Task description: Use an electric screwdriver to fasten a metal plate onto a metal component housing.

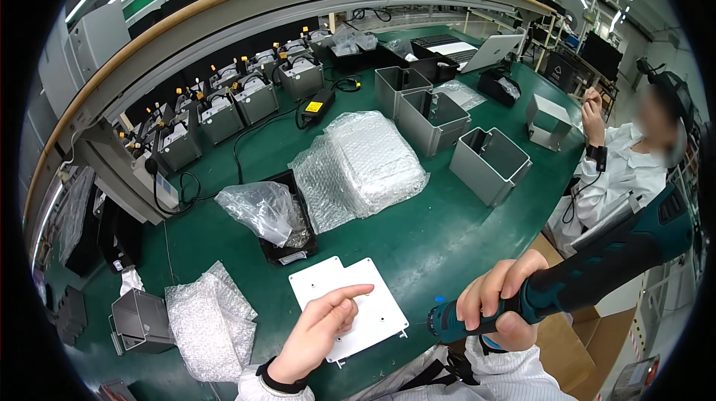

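My right hand (503,300) is wrapped round a teal and black cordless screwdriver (597,270). Its body slants up to the right, and its narrow end points left over the table edge. A white plate (373,278) with small holes and a notched corner lies flat in front of me. Over the plate is my left hand (328,319), index finger stretched out and the other fingers curled against the thumb. Whatever those curled fingers hold, if anything, is hidden. Beyond the plate stands a black bin (304,214) with a clear plastic bag (261,211) in it.
Bubble wrap (377,162) lies mid-table, with more bubble wrap (212,323) at left beside a grey housing (142,319). Open grey housings (488,166) stand at right. Grey units with yellow-tagged cables (253,99) line the back. A laptop (492,50) sits far right. A co-worker (611,147) is at right.
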Demonstrator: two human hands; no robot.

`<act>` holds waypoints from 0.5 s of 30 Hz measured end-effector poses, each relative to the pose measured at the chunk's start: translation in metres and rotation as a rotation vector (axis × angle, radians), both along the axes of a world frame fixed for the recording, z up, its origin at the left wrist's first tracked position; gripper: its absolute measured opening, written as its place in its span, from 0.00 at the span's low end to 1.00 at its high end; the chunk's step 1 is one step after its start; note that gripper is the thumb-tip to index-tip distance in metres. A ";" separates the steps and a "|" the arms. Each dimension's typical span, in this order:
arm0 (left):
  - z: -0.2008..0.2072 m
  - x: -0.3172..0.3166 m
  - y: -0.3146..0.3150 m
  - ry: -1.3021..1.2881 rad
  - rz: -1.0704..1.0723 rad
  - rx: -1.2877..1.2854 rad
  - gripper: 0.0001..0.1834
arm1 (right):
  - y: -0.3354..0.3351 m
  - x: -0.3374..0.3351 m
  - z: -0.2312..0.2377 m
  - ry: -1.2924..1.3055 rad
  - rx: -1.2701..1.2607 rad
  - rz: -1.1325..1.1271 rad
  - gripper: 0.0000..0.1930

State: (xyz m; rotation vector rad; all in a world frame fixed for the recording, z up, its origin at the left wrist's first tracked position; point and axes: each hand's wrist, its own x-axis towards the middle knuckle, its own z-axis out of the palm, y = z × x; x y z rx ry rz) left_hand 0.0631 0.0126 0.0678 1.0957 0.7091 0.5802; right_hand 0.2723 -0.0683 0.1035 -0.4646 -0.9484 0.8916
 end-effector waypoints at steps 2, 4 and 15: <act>0.002 0.001 -0.004 0.134 -0.085 0.213 0.13 | -0.001 -0.001 0.001 0.034 0.049 0.048 0.16; -0.002 0.001 -0.011 0.294 -0.086 0.484 0.10 | 0.000 -0.005 0.003 0.048 0.071 0.084 0.16; -0.009 0.007 -0.020 0.465 -0.061 1.112 0.12 | 0.012 -0.022 0.000 -0.063 0.154 0.106 0.17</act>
